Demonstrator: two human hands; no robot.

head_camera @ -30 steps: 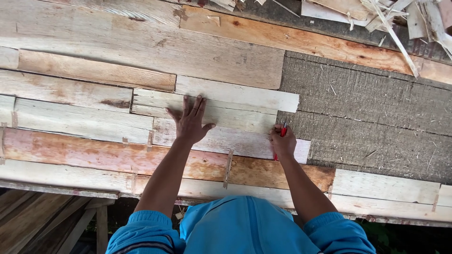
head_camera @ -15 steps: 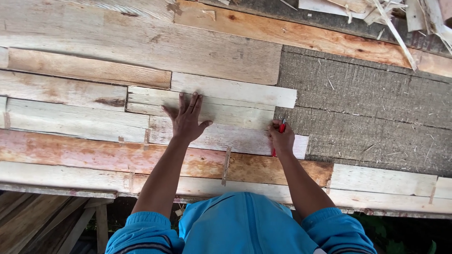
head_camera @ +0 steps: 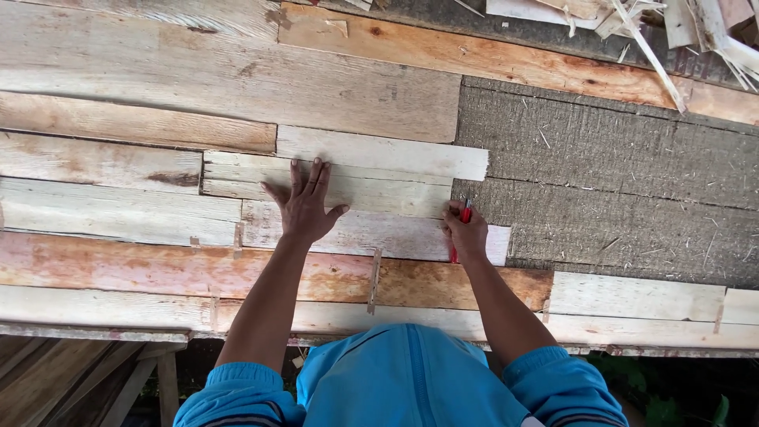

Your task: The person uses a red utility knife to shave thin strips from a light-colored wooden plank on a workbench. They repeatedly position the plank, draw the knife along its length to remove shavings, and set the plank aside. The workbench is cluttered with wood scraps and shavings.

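We press our left hand (head_camera: pixel 307 207) flat, fingers spread, on a pale short plank (head_camera: pixel 328 183). Right hand (head_camera: pixel 465 233) is closed around a red pencil (head_camera: pixel 465 212), tip at that plank's right end, beside the grey rough board (head_camera: pixel 609 190) to the right.
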